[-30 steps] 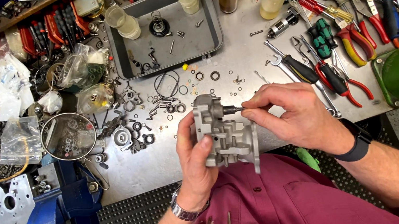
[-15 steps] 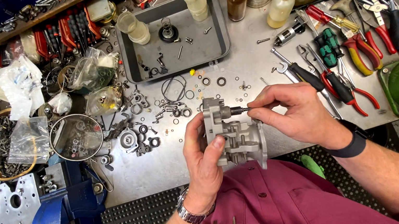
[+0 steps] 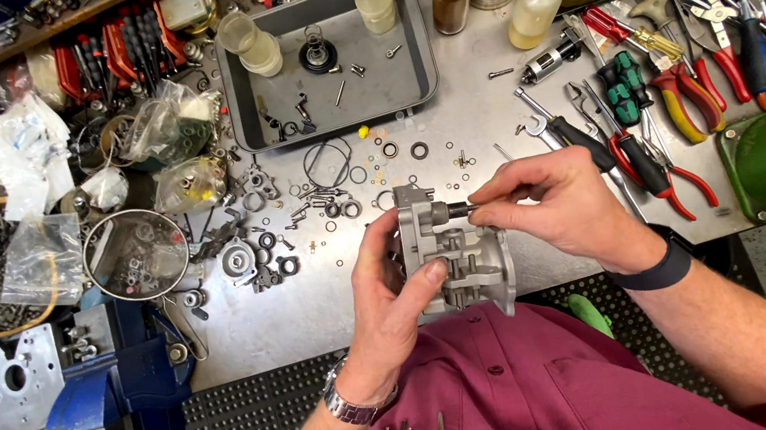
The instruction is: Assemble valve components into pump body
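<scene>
Here, above the cluttered surface [image 3: 490, 118], the left hand [image 3: 395, 294] grips the grey cast carburetor body [image 3: 455, 255] near the chest; steadying it helps while the right hand [image 3: 564, 208] pinches a small dark screw [image 3: 456, 211] into its side, best kept straight.

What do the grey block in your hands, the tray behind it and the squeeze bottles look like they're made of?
The grey block, held by the left hand, looks like cast aluminium: dull matt grey, chunky moulded shapes. The right hand pinches a small dark part at its top, probably steel. The tray looks like sheet metal with a folded rim. The squeeze bottles look like soft translucent plastic, yellowed.
</scene>
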